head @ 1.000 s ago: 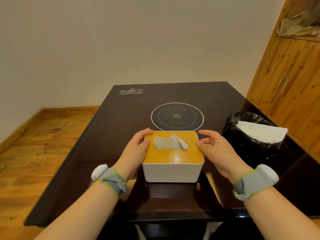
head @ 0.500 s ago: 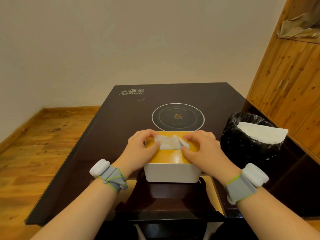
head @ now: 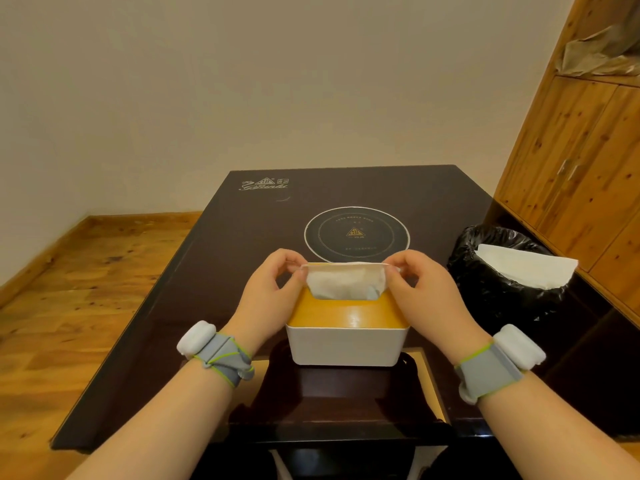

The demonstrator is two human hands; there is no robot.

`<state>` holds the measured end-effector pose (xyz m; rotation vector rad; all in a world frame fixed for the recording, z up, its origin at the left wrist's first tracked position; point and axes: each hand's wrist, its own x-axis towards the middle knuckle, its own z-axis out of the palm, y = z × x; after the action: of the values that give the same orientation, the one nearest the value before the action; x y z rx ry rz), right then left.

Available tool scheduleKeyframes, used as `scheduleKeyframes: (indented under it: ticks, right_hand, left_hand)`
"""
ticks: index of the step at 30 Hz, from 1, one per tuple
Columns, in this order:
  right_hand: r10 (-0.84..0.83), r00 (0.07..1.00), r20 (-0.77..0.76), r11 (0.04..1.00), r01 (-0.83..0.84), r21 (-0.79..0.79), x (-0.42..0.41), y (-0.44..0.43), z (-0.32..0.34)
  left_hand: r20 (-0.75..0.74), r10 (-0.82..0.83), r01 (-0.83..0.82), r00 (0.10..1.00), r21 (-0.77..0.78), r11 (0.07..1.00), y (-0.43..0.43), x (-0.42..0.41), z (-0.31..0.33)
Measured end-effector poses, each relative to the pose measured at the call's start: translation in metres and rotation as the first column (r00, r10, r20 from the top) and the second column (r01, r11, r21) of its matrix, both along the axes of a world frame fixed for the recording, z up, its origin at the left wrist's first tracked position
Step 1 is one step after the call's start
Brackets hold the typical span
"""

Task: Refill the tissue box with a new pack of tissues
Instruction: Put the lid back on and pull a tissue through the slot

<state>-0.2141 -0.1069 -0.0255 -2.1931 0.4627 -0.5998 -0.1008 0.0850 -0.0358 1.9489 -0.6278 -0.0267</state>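
A white tissue box [head: 346, 346] with a yellow wooden lid [head: 346, 315] stands near the front edge of the dark table [head: 225, 271]. A white tissue [head: 346, 282] sticks up out of the slot in the lid, stretched flat between my hands. My left hand [head: 266, 292] pinches the tissue's upper left corner. My right hand [head: 426, 289] pinches its upper right corner. Both hands hover over the back half of the lid.
A round induction hob ring [head: 356, 235] is set in the table behind the box. Right of the table stands a bin with a black bag [head: 498, 289] holding white paper [head: 523, 268]. Wooden cabinets [head: 581, 161] line the right side; wooden floor lies on the left.
My hands came in from the sides of the box onto the lid, took the tissue by its corners and pulled it up and spread it wide.
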Motion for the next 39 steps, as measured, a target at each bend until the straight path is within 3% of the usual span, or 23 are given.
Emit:
scheduleKeyframes:
  ticks: [3,6,10,16,23,32,39]
  right_hand:
    - [-0.052,0.999,0.008,0.992,0.051,0.117,-0.003,-0.001,-0.006]
    - [-0.054,0.99,-0.13,0.947,0.092,0.306,-0.01,-0.001,-0.011]
    - [0.014,0.963,-0.269,0.889,0.111,0.444,-0.017,-0.001,-0.023]
    - [0.121,0.951,-0.283,0.863,0.04,0.503,-0.024,0.007,-0.036]
    - [0.236,0.949,-0.211,0.828,-0.083,0.554,-0.03,0.013,-0.04]
    - [0.202,0.973,-0.114,0.827,-0.107,0.552,0.018,-0.006,-0.026]
    - [0.163,0.98,-0.112,0.828,-0.074,0.556,0.059,-0.026,-0.022]
  left_hand:
    - [-0.147,0.04,-0.053,0.988,-0.089,0.995,0.005,-0.004,-0.005]
    - [-0.345,0.014,-0.047,0.939,-0.089,0.995,0.012,-0.01,-0.01]
    - [-0.5,-0.084,0.032,0.862,-0.113,0.993,0.019,-0.025,-0.022]
    - [-0.476,-0.125,0.131,0.87,-0.019,0.991,0.025,-0.043,-0.04]
    - [-0.393,-0.072,0.079,0.917,0.002,0.997,0.019,-0.045,-0.053]
    - [-0.413,-0.101,0.082,0.905,-0.064,0.995,-0.009,0.01,-0.046]
    - [-0.363,-0.105,0.107,0.926,-0.015,0.994,-0.036,0.054,-0.043]
